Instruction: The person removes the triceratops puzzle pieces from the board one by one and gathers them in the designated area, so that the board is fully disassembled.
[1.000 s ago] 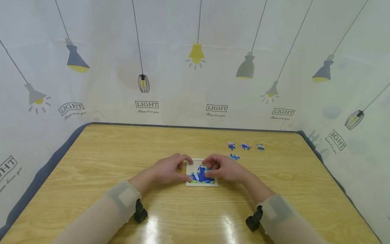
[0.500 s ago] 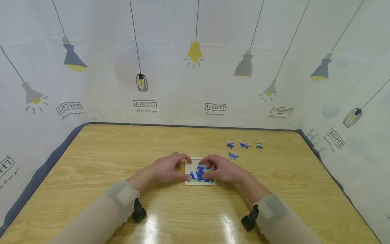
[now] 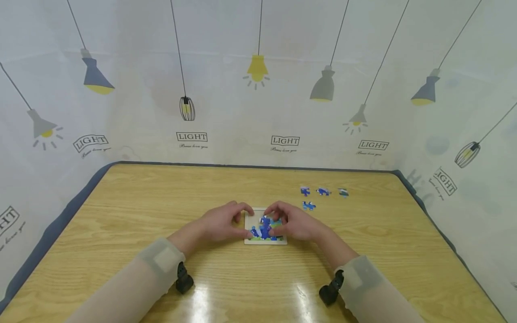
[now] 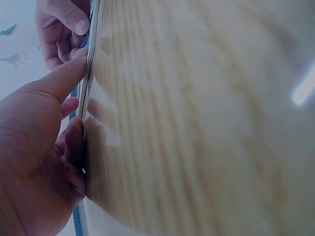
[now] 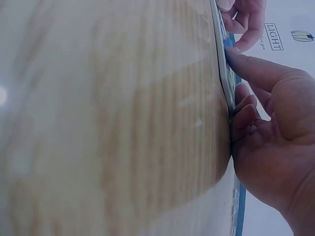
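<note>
A small jigsaw puzzle board point(image 3: 265, 242) with a pale rim lies flat on the table, partly filled with blue, white and green pieces. Its upper left part shows bare backing. My left hand point(image 3: 224, 221) holds the board's left side, thumb at the lower left and index finger at the upper left. From the right, my right hand point(image 3: 300, 223) reaches over the board. Its curled thumb and index finger sit either side of a blue-green puzzle piece point(image 3: 277, 222), partly hidden by the fingers. In the right wrist view the thumb point(image 5: 237, 57) touches the board's surface.
Several loose puzzle pieces lie behind and right of the board, among them a blue one point(image 3: 308, 206) nearest it and a greenish one point(image 3: 343, 192) farthest right. The wooden table point(image 3: 242, 278) ends at a wall sheet point(image 3: 234, 148) printed with lamps.
My right hand has shifted slightly left over the board, its thumb and index finger nearer the middle. The left hand keeps its place. The head view has moved a little.
</note>
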`<state>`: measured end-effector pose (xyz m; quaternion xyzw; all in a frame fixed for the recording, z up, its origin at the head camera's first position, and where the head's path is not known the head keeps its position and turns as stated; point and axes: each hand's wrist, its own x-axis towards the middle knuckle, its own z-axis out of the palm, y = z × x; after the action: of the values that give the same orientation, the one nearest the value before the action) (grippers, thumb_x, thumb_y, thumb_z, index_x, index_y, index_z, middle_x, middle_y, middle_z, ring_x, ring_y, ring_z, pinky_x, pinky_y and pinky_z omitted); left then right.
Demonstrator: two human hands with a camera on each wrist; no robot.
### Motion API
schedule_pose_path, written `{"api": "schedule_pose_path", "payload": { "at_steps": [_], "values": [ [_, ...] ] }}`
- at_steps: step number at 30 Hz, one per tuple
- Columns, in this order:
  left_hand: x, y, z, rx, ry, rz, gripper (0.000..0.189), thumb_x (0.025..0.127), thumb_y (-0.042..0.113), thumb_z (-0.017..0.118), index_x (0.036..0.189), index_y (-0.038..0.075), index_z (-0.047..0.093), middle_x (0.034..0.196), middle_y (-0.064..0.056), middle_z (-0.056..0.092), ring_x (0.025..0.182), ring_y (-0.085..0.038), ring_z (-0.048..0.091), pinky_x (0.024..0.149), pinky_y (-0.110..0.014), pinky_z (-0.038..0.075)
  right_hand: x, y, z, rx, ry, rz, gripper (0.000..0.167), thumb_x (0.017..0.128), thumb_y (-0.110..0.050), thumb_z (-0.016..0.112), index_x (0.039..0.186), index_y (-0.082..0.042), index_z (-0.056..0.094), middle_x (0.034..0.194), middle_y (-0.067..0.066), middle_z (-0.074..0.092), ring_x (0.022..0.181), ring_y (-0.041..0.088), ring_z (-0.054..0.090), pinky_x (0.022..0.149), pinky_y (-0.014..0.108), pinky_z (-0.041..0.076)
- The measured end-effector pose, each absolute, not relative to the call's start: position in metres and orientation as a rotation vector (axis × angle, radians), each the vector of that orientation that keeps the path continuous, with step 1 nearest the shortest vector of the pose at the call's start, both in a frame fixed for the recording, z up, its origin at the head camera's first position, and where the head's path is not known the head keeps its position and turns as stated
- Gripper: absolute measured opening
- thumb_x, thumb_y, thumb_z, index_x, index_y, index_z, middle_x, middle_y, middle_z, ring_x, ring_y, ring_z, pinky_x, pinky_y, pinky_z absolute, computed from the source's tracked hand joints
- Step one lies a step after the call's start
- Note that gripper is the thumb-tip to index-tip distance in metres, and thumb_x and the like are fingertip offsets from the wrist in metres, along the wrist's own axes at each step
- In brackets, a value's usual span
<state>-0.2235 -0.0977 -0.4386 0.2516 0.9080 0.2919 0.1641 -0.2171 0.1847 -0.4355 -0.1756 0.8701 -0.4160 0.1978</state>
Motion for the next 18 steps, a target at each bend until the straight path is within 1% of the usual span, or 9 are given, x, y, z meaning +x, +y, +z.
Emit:
{"api": "schedule_pose_path", "payload": {
  "at_steps": [4,12,18],
  "values": [
    [-0.2243,-0.097,-0.4392,0.724,2.592,0.832,0.056,0.095,0.058,0.082,0.142,0.033,0.063,0.107,0.001,0.057,0.091,-0.017,0.055,0.081,-0.037,0.044,-0.2175,0.1855,-0.4353,-0.475,2.431,-1.181,0.039,0.096,-0.019,0.087,0.131,-0.019,0.07,0.121,0.007,0.065,0.093,0.023,0.053,0.083,0.036,0.044],
    [-0.2246,-0.097,-0.4403,0.723,2.59,0.826,0.056,0.095,0.058,0.082,0.142,0.035,0.062,0.108,0.001,0.058,0.091,-0.017,0.055,0.081,-0.037,0.044,-0.2183,0.1844,-0.4374,-0.44,2.478,-1.15,0.043,0.097,-0.026,0.086,0.137,-0.018,0.073,0.119,0.005,0.066,0.098,0.021,0.053,0.087,0.036,0.044],
    [-0.2244,-0.0969,-0.4402,0.728,2.589,0.832,0.056,0.095,0.058,0.082,0.142,0.034,0.062,0.107,0.001,0.058,0.09,-0.017,0.055,0.08,-0.037,0.044,-0.2184,0.1817,-0.4389,-0.426,2.49,-1.139,0.039,0.096,-0.025,0.086,0.132,-0.017,0.075,0.119,0.004,0.065,0.101,0.021,0.053,0.089,0.037,0.044]
  ]
}}
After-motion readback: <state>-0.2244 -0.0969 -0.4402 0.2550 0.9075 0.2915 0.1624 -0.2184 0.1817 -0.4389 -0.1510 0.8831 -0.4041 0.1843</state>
